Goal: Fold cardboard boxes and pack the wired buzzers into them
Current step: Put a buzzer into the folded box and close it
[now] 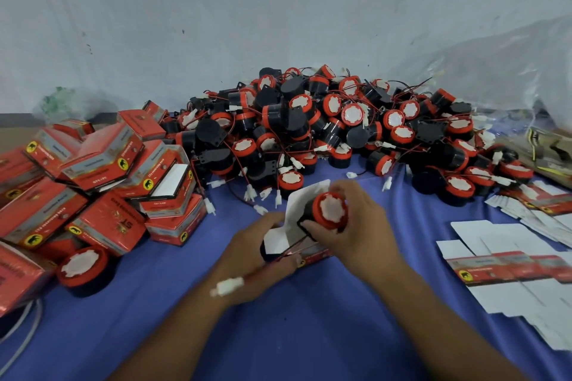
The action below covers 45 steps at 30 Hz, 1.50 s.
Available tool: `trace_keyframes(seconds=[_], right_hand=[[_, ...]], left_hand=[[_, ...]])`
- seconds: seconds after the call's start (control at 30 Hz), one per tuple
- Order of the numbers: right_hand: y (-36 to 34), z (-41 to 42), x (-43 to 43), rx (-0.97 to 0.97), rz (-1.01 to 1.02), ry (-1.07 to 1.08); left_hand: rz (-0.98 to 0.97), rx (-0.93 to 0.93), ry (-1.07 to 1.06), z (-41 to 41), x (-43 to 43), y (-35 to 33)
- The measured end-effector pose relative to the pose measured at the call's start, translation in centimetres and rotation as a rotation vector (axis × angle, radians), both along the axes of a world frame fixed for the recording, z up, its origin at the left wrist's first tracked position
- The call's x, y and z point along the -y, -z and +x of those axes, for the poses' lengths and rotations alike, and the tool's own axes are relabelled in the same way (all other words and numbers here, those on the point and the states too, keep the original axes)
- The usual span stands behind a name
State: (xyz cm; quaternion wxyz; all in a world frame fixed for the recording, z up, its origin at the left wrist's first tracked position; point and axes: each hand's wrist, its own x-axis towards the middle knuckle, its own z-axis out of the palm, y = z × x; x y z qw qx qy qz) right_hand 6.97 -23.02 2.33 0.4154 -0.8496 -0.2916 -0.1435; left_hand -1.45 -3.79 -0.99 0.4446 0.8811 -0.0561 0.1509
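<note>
My right hand (356,226) grips a black buzzer with a red cap (329,210) at the mouth of a small red cardboard box (306,252). The box's white flaps stand open. My left hand (257,257) holds that box from the left side. The buzzer's white connector (227,286) lies across my left wrist. A big heap of black and red wired buzzers (340,127) fills the back of the blue cloth (278,334).
Several folded red boxes (102,182) are piled at the left, with one loose buzzer (83,269) in front of them. Flat unfolded box blanks (507,266) lie at the right. A clear plastic bag (510,71) rises at the back right. A grey wall stands behind.
</note>
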Motion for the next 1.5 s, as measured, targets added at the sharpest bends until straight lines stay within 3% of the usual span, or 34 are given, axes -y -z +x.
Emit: trace_keyframes(seconds=[0.13, 0.2, 0.3, 0.47, 0.57, 0.77, 0.93, 1.13, 1.27, 1.5], right_hand=[[0.2, -0.1, -1.0, 0.252, -0.282, 0.046], [0.2, 0.0, -1.0, 0.181, -0.34, 0.035], [0.4, 0.2, -0.6, 0.092, -0.296, -0.05], [1.3, 0.0, -0.6, 0.118, -0.293, -0.216], [1.3, 0.3, -0.6, 0.149, -0.262, -0.195], [1.7, 0.3, -0.7, 0.205, -0.272, -0.154], [1.3, -0.1, -0.8, 0.282, -0.298, -0.129], [0.7, -0.2, -1.2, -0.046, -0.08, -0.134], [0.8, -0.8, -1.4, 0.072, 0.011, -0.189], [-0.3, -1.3, -1.5, 0.215, 0.035, -0.22]], left_hand=[[-0.043, -0.038, -0.012, 0.1, 0.0, 0.3], [-0.054, -0.027, -0.035, 0.1, -0.1, 0.5], [-0.05, -0.008, -0.04, 0.3, -0.2, 0.9], [0.032, 0.104, -0.158, 0.4, 0.0, 0.1], [0.075, 0.105, -0.209, 0.1, 0.4, -0.1], [-0.121, 0.067, -0.274, 0.2, 0.7, -0.8], [-0.095, 0.024, -0.26, 0.3, 0.5, -0.7], [-0.14, 0.07, -0.155, 0.1, 0.9, -1.0], [-0.189, 0.074, -0.173, 0.3, 2.0, -1.3], [0.001, 0.034, -0.38, 1.8, 3.1, -0.8]])
